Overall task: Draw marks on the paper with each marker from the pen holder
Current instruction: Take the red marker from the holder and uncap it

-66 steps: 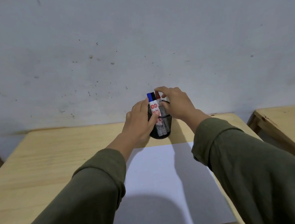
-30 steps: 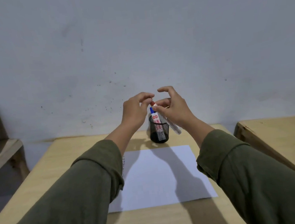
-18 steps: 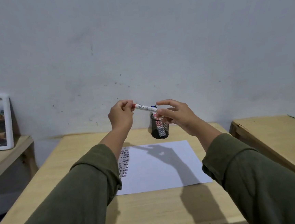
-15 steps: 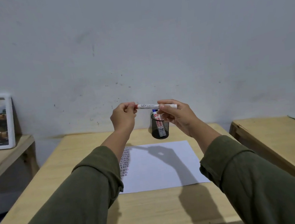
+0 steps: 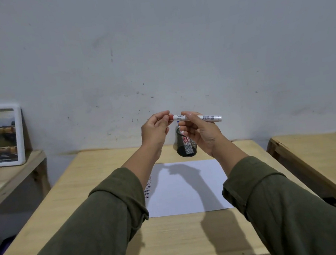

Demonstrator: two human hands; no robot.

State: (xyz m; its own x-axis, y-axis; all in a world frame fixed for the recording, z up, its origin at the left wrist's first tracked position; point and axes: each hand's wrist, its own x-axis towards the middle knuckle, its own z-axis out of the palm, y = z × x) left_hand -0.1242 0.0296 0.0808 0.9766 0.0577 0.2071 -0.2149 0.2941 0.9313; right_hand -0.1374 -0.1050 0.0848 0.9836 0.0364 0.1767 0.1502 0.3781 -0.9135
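Marker [image 5: 199, 117] held level in the air between both hands, above the far end of the bench [image 5: 193, 237]. Right hand [image 5: 202, 133] is clamped on the white barrel near its middle, thumb and forefinger on top, other fingers curled under; barcode end sticks out past the right side of that hand. Left hand [image 5: 156, 131] is pinched on the red cap [image 5: 171, 117] at the marker's other end, fingertips closed on it. Cap and barrel look joined; can't tell if there's any gap at the seam.

Pen holder [image 5: 186, 147], black mesh cup, stands upright on the bench just below and behind the right hand, partly hidden by its fingers. At least one more marker in it, with a blue cap [image 5: 179, 122] peeking up just under the held marker, between the two hands.

Paper [image 5: 188, 188] lies flat on the bench below both hands, nearer the person than the pen holder. Rows of short dark marks [image 5: 149, 187] run along the paper's left edge, right beside the left forearm's sleeve. Shadow of the hands falls across the sheet.

Framed picture [image 5: 0, 135] leans on the wall on a side shelf, well off to the left of the left hand. Second wooden bench top [image 5: 317, 155] well off to the right of the right hand.
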